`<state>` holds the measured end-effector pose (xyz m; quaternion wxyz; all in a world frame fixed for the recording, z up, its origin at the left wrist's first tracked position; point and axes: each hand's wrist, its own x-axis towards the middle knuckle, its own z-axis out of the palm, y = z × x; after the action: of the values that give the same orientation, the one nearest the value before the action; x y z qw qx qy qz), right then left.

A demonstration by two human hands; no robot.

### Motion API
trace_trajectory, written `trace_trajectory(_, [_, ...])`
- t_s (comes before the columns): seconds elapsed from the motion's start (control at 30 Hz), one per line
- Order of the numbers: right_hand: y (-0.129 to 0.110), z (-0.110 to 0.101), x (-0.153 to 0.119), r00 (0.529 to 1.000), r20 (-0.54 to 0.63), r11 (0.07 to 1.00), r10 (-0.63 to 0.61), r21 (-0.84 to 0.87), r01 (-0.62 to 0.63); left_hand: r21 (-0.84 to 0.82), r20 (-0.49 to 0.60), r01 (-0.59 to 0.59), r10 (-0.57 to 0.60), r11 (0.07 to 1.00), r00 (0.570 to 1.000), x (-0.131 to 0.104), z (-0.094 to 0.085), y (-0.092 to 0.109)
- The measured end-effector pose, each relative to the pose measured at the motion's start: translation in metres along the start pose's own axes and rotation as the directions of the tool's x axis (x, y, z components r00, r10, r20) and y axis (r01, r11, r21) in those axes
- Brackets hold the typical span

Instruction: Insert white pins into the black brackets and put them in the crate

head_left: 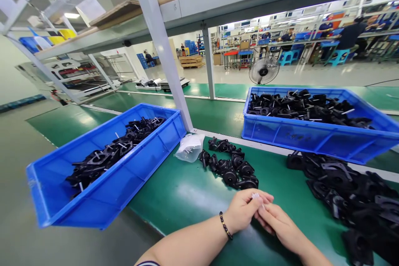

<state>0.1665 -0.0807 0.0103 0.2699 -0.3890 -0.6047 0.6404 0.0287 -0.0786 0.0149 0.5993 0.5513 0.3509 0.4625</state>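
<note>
My left hand [245, 210], with a beaded bracelet on its wrist, is closed around several small white pins [255, 195] whose ends show between thumb and fingers. Against it, my right hand [274, 220] is closed too, its fingertips pressed together at the pins; what they pinch is too small to make out. Just beyond the hands, a group of black round parts [230, 176] lies on the green table [187, 195]. A clear plastic bag [190, 147] with white pins inside sits to the left of those parts.
A blue bin [124, 170] of black parts with white pins stands at the left, another blue bin [311, 133] at the back right. Black parts [349, 191] are heaped at the right. A metal post [165, 50] rises behind the bag, under a shelf. Several people sit far off.
</note>
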Motion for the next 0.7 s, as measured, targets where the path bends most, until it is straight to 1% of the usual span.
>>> trace_trajectory(0.07, [-0.0007, -0.0014, 0.0004, 1.0, 0.031, 0.999, 0.003, 0.048, -0.005, -0.029, 0.029, 0.08, -0.079, 0.996, 0.996, 0.0005, -0.0001, -0.001])
trace_trajectory(0.1, [-0.0011, -0.0017, 0.0006, 0.999, 0.045, 0.998, 0.009, 0.065, -0.012, -0.033, 0.035, 0.085, -0.084, 0.996, 0.996, 0.0009, -0.0001, -0.001])
trace_trajectory(0.2, [-0.0012, -0.0005, 0.0009, 0.998, 0.051, 0.995, 0.042, 0.083, -0.046, -0.043, 0.035, 0.043, -0.042, 0.998, 0.999, 0.002, -0.0003, -0.0003])
trace_trajectory(0.27, [0.0007, 0.0003, 0.0016, 0.999, 0.021, 0.996, 0.039, 0.084, -0.041, -0.091, 0.023, 0.023, -0.021, 0.996, 1.0, 0.0022, -0.0011, -0.0003])
trace_trajectory(0.3, [0.0019, 0.0003, 0.0021, 1.0, 0.004, 0.996, 0.03, 0.087, -0.03, -0.097, 0.016, 0.002, 0.0, 0.995, 1.0, 0.002, -0.0018, -0.0003])
trace_trajectory(0.33, [0.0031, -0.0003, 0.0027, 1.0, -0.016, 0.995, 0.024, 0.092, -0.023, -0.067, 0.006, -0.039, 0.039, 0.997, 0.999, 0.0019, -0.0028, -0.0002])
trace_trajectory(0.37, [0.004, -0.0012, 0.0034, 0.999, -0.034, 0.995, 0.026, 0.101, -0.022, 0.007, 0.003, -0.091, 0.091, 0.996, 0.996, 0.0017, -0.004, 0.0002])
trace_trajectory(0.4, [0.0045, -0.0024, 0.0041, 0.998, -0.052, 0.993, 0.031, 0.112, -0.025, 0.121, 0.009, -0.148, 0.148, 0.982, 0.989, 0.0017, -0.0054, 0.001])
trace_trajectory(0.43, [0.0045, -0.0037, 0.0047, 0.997, -0.066, 0.991, 0.039, 0.127, -0.031, 0.257, 0.027, -0.204, 0.204, 0.945, 0.979, 0.0018, -0.0067, 0.002])
trace_trajectory(0.5, [0.0032, -0.0059, 0.0056, 0.995, -0.089, 0.987, 0.042, 0.156, -0.027, 0.487, 0.065, -0.285, 0.291, 0.825, 0.954, 0.0027, -0.0088, 0.004])
trace_trajectory(0.53, [0.0022, -0.0065, 0.0057, 0.995, -0.097, 0.986, 0.031, 0.166, -0.015, 0.559, 0.083, -0.314, 0.324, 0.768, 0.942, 0.0035, -0.0094, 0.0045])
trace_trajectory(0.6, [0.0002, -0.0065, 0.0054, 0.995, -0.102, 0.984, -0.001, 0.177, 0.019, 0.631, 0.112, -0.364, 0.384, 0.685, 0.917, 0.005, -0.0097, 0.0043])
trace_trajectory(0.7, [-0.0019, -0.0049, 0.0046, 0.995, -0.098, 0.981, -0.016, 0.192, 0.035, 0.668, 0.159, -0.425, 0.44, 0.611, 0.884, 0.0067, -0.0092, 0.0018])
